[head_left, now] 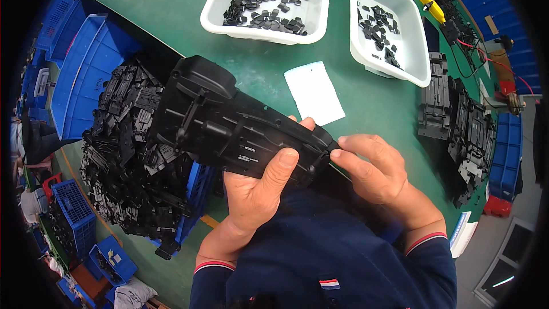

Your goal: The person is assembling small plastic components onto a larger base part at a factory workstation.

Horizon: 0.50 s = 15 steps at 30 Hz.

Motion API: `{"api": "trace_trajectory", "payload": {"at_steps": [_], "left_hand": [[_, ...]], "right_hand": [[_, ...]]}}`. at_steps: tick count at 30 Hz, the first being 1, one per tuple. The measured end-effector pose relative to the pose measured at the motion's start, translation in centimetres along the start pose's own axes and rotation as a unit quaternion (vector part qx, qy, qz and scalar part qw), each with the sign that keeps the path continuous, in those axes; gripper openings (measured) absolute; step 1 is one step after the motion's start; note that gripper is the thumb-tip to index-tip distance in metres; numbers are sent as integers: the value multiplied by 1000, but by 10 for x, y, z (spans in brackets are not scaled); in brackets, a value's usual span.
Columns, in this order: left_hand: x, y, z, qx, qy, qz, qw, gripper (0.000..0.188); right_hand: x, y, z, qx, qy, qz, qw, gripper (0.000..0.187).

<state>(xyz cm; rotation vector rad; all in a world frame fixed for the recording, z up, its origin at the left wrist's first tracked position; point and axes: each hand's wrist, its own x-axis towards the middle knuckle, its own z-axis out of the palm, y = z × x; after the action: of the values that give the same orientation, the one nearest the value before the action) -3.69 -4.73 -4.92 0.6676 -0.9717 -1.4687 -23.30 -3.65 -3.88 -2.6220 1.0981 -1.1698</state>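
Observation:
My left hand [257,191] grips a long black moulded plastic housing [229,131] from below, its thumb pressed along the near face. The housing is tilted, with its broad, raised end at the upper left and its narrow end at the right. At that narrow end, the fingers of my right hand [377,169] are closed in a pinch against the corner. Whatever sits between those fingertips is too small or hidden to make out.
Two white tubs [209,14] [423,51] hold small black pieces on the green table [171,11]. A white paper sheet [314,92] lies beyond the housing. Black parts [131,137] pile high at left, near a blue crate [86,74]. More black parts [457,120] are stacked at right.

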Motion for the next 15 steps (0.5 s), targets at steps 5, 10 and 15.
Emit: {"api": "trace_trajectory", "payload": {"at_steps": [5, 10, 15], "left_hand": [[1, 1, 1, -10, -3, -11, 1000, 24], [3, -4, -1, -30, 28, -43, 998, 26], [5, -13, -7, -56, 77, -75, 993, 29]], "right_hand": [[1, 1, 2, 7, 2, 3, 1000, 28], [4, 2, -3, 22, -22, 47, 998, 23], [23, 29, -37, 16, -11, 131, 991, 19]]}}
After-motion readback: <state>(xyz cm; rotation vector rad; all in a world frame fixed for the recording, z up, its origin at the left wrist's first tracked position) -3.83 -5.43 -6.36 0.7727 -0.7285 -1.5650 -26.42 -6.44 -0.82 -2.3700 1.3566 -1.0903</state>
